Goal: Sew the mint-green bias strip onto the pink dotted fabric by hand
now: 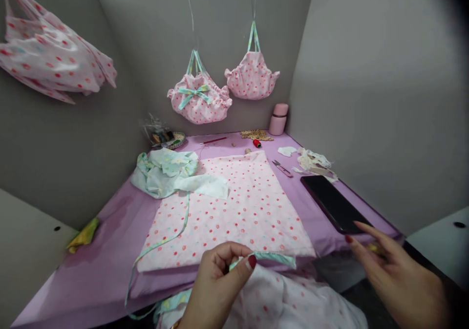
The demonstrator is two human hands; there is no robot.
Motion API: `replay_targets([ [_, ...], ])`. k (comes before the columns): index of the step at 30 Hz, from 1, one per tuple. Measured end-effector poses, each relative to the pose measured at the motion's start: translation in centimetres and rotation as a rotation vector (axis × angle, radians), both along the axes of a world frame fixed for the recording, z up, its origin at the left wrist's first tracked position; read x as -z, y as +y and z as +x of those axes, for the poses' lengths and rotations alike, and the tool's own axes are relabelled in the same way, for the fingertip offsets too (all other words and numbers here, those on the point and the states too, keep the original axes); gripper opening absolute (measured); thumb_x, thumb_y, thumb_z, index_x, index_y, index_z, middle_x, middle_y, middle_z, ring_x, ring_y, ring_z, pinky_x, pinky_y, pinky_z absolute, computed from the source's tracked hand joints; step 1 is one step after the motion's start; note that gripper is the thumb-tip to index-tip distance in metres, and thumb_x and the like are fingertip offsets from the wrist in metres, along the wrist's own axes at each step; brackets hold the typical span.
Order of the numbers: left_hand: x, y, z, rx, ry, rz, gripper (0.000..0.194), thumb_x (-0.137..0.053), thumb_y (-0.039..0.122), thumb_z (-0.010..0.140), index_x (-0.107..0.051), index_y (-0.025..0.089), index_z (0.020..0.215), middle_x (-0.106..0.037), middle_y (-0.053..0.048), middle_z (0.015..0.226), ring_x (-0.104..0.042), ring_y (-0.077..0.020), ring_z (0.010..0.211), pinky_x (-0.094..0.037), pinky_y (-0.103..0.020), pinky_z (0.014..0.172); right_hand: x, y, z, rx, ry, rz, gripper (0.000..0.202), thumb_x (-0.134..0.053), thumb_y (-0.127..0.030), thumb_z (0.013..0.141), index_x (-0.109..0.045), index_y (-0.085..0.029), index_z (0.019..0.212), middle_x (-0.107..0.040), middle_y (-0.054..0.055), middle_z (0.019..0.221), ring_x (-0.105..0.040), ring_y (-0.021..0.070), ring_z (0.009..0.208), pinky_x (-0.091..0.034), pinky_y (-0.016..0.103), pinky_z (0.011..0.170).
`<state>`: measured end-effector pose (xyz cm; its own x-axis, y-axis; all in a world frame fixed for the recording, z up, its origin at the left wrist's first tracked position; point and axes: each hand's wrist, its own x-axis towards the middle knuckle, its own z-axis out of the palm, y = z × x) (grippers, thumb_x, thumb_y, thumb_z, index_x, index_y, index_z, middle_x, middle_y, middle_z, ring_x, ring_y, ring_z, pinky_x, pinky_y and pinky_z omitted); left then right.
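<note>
My left hand (pixel 223 285) pinches the green edging (pixel 274 258) of a white-pink dotted cloth (pixel 286 299) at the table's front edge. My right hand (pixel 399 275) is at the lower right, thumb and forefinger apart, near the front end of a black phone (pixel 333 202); it looks slightly blurred. Beyond my left hand, a pink dotted fabric piece (pixel 242 211) lies flat on the table. A crumpled pale green cloth (pixel 164 172) covers its back left corner, and a thin green strip (pixel 186 211) curves from there down over the front edge.
On the purple tablecloth (pixel 117 226) are pink snips (pixel 283 168), a red thread spool (pixel 257 143), a red pen-like stick (pixel 214 141), fabric scraps (pixel 315 162) and a basket (pixel 178 140). A pink bottle (pixel 278 120) stands at the back. Dotted garments (pixel 252 77) hang above; grey walls surround the table.
</note>
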<state>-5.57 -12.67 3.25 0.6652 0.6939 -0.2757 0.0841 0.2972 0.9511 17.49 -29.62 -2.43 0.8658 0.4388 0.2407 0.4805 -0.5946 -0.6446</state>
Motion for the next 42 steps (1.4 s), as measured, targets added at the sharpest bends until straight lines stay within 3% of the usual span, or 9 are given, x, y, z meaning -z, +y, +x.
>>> replay_targets([
  [4, 0.1, -0.5, 0.3, 0.090, -0.016, 0.042, 0.026, -0.069, 0.040, 0.070, -0.066, 0.014, 0.069, -0.052, 0.003, 0.056, -0.038, -0.0075, 0.052, -0.030, -0.017, 0.050, -2.7, 4.4, -6.2, -0.513, 0.596, 0.272, 0.045, -0.055, -0.043, 0.078, -0.055, -0.021, 0.117, -0.060, 0.002, 0.067, -0.060, 0.0198, 0.063, -0.047, 0.027, 0.057],
  [7, 0.3, -0.5, 0.3, 0.123, -0.038, 0.108, 0.023, -0.068, 0.037, 0.071, -0.068, 0.014, 0.068, -0.054, 0.003, 0.055, -0.041, -0.0084, 0.053, -0.033, -0.018, 0.054, -3.3, 6.8, -9.5, -0.742, 0.745, 0.360, 0.020, -0.060, -0.039, 0.076, -0.065, -0.020, 0.082, -0.057, 0.000, 0.064, -0.053, 0.0153, 0.060, -0.045, 0.023, 0.056],
  [10, 0.4, -0.4, 0.2, 0.114, -0.026, 0.137, 0.022, -0.068, 0.035, 0.071, -0.068, 0.013, 0.068, -0.057, 0.002, 0.056, -0.043, -0.0090, 0.054, -0.034, -0.018, 0.055, -2.7, 7.4, -10.5, -0.686, 0.812, 0.466, 0.029, -0.061, -0.041, 0.076, -0.052, -0.020, 0.059, -0.045, -0.004, 0.054, -0.040, 0.0112, 0.050, -0.037, 0.019, 0.046],
  [17, 0.9, -0.2, 0.0, 0.107, -0.008, 0.131, 0.020, -0.066, 0.032, 0.071, -0.070, 0.013, 0.071, -0.066, -0.003, 0.064, -0.052, -0.0122, 0.060, -0.039, -0.020, 0.058, -1.4, 7.2, -10.3, -0.627, 0.669, 0.388, 0.034, -0.051, -0.041, 0.083, -0.045, -0.019, 0.057, -0.039, -0.004, 0.054, -0.038, 0.0117, 0.051, -0.035, 0.021, 0.046],
  [20, 1.1, -0.1, -0.1, 0.095, 0.000, 0.114, 0.020, -0.066, 0.032, 0.072, -0.070, 0.013, 0.072, -0.067, -0.003, 0.065, -0.053, -0.0128, 0.060, -0.039, -0.020, 0.058, -1.1, 6.9, -10.7, -0.608, 0.585, 0.364, 0.015, -0.057, -0.034, 0.080, -0.058, -0.020, 0.077, -0.050, -0.003, 0.060, -0.050, 0.0139, 0.056, -0.041, 0.022, 0.051],
  [23, 1.2, -0.1, -0.3, 0.087, 0.018, 0.108, 0.021, -0.064, 0.033, 0.072, -0.069, 0.013, 0.072, -0.067, -0.004, 0.065, -0.054, -0.0136, 0.059, -0.040, -0.021, 0.057, -1.5, 6.3, -11.0, -0.547, 0.442, 0.436, 0.039, -0.067, -0.031, 0.071, -0.058, -0.024, 0.109, -0.060, -0.001, 0.067, -0.059, 0.0175, 0.065, -0.046, 0.022, 0.055],
  [28, 1.5, -0.6, -0.1, 0.135, 0.013, 0.188, 0.022, -0.064, 0.034, 0.073, -0.070, 0.013, 0.072, -0.069, -0.006, 0.070, -0.058, -0.0180, 0.069, -0.042, -0.025, 0.066, -2.6, 5.9, -10.7, -0.520, 0.243, 0.472, 0.014, -0.060, -0.029, 0.079, -0.068, -0.023, 0.070, -0.067, 0.001, 0.064, -0.061, 0.0165, 0.058, -0.048, 0.021, 0.054],
  [37, 1.8, -0.4, 0.2, 0.204, 0.020, 0.006, 0.035, -0.067, 0.048, 0.070, -0.070, 0.013, 0.073, -0.042, 0.007, 0.048, -0.032, -0.0060, 0.044, -0.027, -0.018, 0.045, -0.7, 5.9, -10.4, -0.437, 0.594, 0.556, 0.022, -0.060, -0.038, 0.078, -0.066, -0.019, 0.067, -0.053, -0.003, 0.049, -0.045, 0.0116, 0.042, -0.037, 0.019, 0.038],
  [42, 1.9, -0.8, 0.3, 0.135, -0.014, -0.003, 0.031, -0.070, 0.046, 0.067, -0.069, 0.015, 0.065, -0.044, 0.007, 0.047, -0.030, -0.0055, 0.043, -0.027, -0.018, 0.046, -0.7, 6.3, -10.4, -0.433, 0.864, 0.591, 0.027, -0.067, -0.043, 0.073, -0.063, -0.017, 0.065, -0.044, -0.006, 0.049, -0.035, 0.0083, 0.044, -0.030, 0.018, 0.041],
])
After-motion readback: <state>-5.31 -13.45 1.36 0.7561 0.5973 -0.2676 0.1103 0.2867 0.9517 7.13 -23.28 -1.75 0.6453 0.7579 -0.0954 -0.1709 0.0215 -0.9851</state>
